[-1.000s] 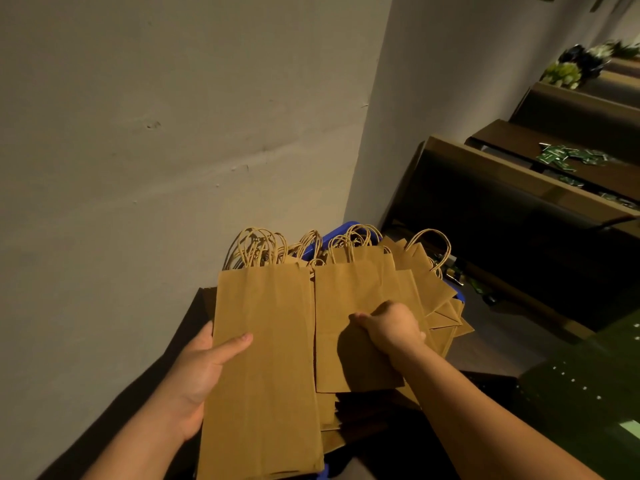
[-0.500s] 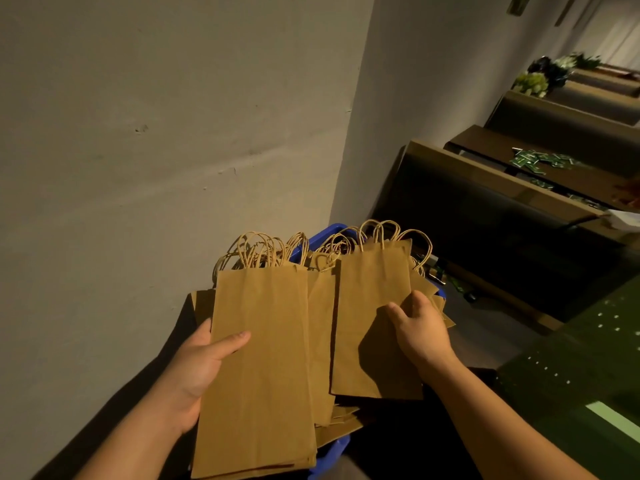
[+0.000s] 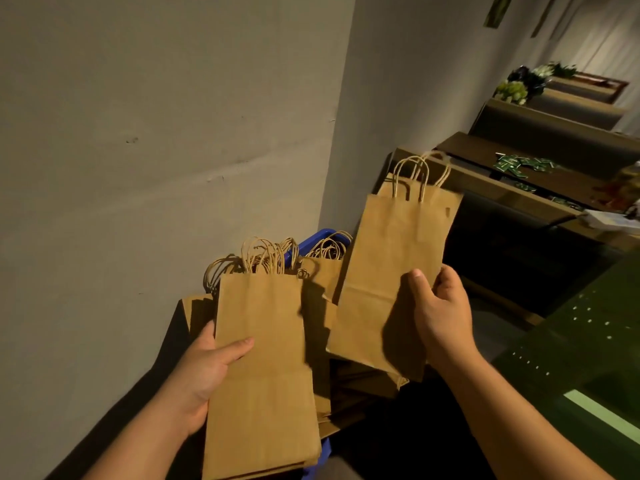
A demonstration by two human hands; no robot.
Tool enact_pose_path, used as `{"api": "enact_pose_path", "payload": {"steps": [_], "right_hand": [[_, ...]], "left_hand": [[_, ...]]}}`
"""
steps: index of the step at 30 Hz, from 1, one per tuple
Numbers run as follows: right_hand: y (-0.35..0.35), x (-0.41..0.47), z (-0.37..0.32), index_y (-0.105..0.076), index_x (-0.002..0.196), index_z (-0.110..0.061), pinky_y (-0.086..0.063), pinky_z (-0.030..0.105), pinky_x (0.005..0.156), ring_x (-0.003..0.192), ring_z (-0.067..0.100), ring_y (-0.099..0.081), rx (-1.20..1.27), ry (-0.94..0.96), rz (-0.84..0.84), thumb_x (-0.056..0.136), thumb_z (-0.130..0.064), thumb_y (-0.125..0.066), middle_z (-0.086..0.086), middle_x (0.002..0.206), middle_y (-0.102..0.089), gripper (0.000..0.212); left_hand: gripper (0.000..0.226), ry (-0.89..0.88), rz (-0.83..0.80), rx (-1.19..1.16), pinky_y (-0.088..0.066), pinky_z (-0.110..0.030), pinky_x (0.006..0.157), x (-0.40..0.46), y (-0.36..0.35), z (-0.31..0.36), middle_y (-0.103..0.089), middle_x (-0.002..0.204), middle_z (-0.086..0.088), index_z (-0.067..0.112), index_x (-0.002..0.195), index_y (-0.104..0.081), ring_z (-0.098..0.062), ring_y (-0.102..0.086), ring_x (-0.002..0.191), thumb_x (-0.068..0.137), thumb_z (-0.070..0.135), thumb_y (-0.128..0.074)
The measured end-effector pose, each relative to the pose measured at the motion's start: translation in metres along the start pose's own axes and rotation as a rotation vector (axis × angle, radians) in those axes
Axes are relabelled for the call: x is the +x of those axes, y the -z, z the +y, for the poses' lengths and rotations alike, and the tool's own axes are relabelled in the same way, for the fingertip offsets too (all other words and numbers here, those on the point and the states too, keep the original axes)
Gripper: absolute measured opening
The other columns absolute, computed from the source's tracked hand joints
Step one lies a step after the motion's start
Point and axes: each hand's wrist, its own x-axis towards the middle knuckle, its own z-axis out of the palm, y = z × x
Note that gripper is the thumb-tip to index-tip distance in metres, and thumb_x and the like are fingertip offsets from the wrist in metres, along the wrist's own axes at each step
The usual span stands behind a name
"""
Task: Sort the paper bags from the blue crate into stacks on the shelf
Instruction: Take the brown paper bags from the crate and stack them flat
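Note:
My left hand (image 3: 207,372) grips a stack of flat brown paper bags (image 3: 263,375) by its left edge, thumb on top. My right hand (image 3: 440,313) holds a smaller bunch of brown paper bags (image 3: 391,265) by the lower right side, lifted above the rest with twine handles pointing up toward the shelf. Below both lies the blue crate (image 3: 317,240), mostly hidden; more bags (image 3: 322,275) with looped handles stick out of it against the wall.
A grey wall rises on the left and ahead. To the right, dark wooden stepped shelves (image 3: 502,199) run back, with small green packets (image 3: 512,164) and plants (image 3: 516,90) on them. A dark green surface (image 3: 581,341) lies at lower right.
My right hand has lifted its bunch of bags up and to the right, away from the crate. The left hand keeps its stack in about the same place.

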Motion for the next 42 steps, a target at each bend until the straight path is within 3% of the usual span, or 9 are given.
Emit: {"api": "enact_pose_path", "payload": {"steps": [5, 9, 16, 20, 23, 29, 37, 39, 42], "right_hand": [[0.001, -0.021, -0.005, -0.067, 0.116, -0.021, -0.058, 0.036, 0.076, 0.082, 0.017, -0.077, 0.126, -0.152, -0.251, 0.105, -0.035, -0.056, -0.003, 0.093, -0.079, 0.021], [-0.003, -0.044, -0.002, -0.068, 0.108, -0.015, -0.04, 0.024, 0.047, 0.05, 0.011, -0.054, 0.032, -0.124, -0.532, 0.102, -0.033, -0.058, -0.003, 0.064, -0.064, 0.021], [-0.008, -0.057, -0.001, -0.071, 0.107, -0.009, -0.04, 0.022, 0.047, 0.051, 0.013, -0.053, -0.009, -0.156, -0.645, 0.096, -0.034, -0.063, 0.006, 0.068, -0.063, 0.028], [-0.007, -0.054, 0.007, -0.064, 0.107, -0.02, -0.05, 0.031, 0.059, 0.067, 0.019, -0.063, -0.077, -0.085, -0.512, 0.1, -0.027, -0.062, 0.007, 0.086, -0.076, 0.01], [-0.005, -0.049, 0.014, -0.06, 0.1, -0.013, -0.045, 0.037, 0.061, 0.063, 0.021, -0.055, -0.103, -0.11, -0.432, 0.103, -0.027, -0.058, 0.006, 0.075, -0.065, 0.015], [-0.003, -0.042, 0.014, -0.06, 0.091, -0.008, -0.034, 0.03, 0.05, 0.05, 0.018, -0.043, 0.164, -0.278, -0.442, 0.106, -0.021, -0.055, 0.006, 0.062, -0.051, 0.02], [-0.004, -0.036, 0.005, -0.062, 0.105, -0.002, -0.046, 0.033, 0.055, 0.059, 0.026, -0.055, 0.031, -0.345, -0.607, 0.104, -0.025, -0.057, 0.016, 0.073, -0.061, 0.023], [-0.004, -0.035, 0.004, -0.065, 0.109, -0.004, -0.054, 0.045, 0.073, 0.077, 0.036, -0.066, 0.058, -0.358, -0.595, 0.103, -0.031, -0.059, 0.024, 0.091, -0.071, 0.028], [-0.017, -0.039, 0.0, -0.068, 0.106, -0.013, -0.056, 0.038, 0.067, 0.073, 0.023, -0.071, 0.057, -0.315, -0.536, 0.102, -0.034, -0.06, 0.009, 0.09, -0.077, 0.022]], "left_hand": [[0.047, -0.008, -0.034, 0.006, -0.056, -0.049, 0.077, -0.006, -0.007, 0.006, -0.073, 0.113, -0.013, 0.032, 0.138, -0.054, -0.036, -0.07, 0.103, 0.094, 0.02, -0.069], [0.04, 0.005, -0.041, -0.055, -0.055, -0.053, 0.09, -0.015, -0.02, 0.015, -0.079, 0.107, -0.009, 0.031, 0.136, -0.057, -0.033, -0.072, 0.105, 0.097, 0.03, -0.064], [0.099, -0.131, -0.099, -0.009, -0.046, -0.054, 0.107, -0.034, -0.031, 0.021, -0.076, 0.12, 0.006, 0.035, 0.135, -0.054, -0.022, -0.065, 0.12, 0.05, 0.073, -0.088], [0.088, -0.114, -0.073, 0.005, -0.049, -0.056, 0.105, -0.035, -0.032, 0.02, -0.076, 0.119, 0.001, 0.028, 0.141, -0.052, -0.024, -0.068, 0.117, 0.063, 0.042, -0.092], [0.092, -0.067, -0.035, -0.013, -0.051, -0.058, 0.103, -0.034, -0.031, 0.015, -0.075, 0.12, -0.002, 0.028, 0.146, -0.048, -0.027, -0.068, 0.116, 0.065, 0.041, -0.092], [0.041, -0.021, -0.007, 0.066, -0.057, -0.057, 0.09, -0.032, -0.022, 0.01, -0.073, 0.109, -0.016, 0.029, 0.126, -0.06, -0.037, -0.071, 0.101, 0.091, 0.008, -0.069], [0.055, -0.012, -0.023, 0.087, -0.052, -0.064, 0.095, -0.035, -0.015, 0.016, -0.063, 0.117, -0.021, 0.028, 0.128, -0.058, -0.043, -0.063, 0.108, 0.086, -0.008, -0.057], [0.06, -0.024, -0.023, 0.11, -0.053, -0.06, 0.091, -0.038, -0.017, 0.019, -0.063, 0.116, -0.02, 0.03, 0.13, -0.056, -0.041, -0.062, 0.107, 0.085, -0.011, -0.054], [0.066, -0.018, -0.037, 0.13, -0.053, -0.045, 0.078, -0.044, -0.025, 0.017, -0.066, 0.113, -0.016, 0.031, 0.128, -0.056, -0.035, -0.065, 0.104, 0.084, -0.016, -0.048]]}}
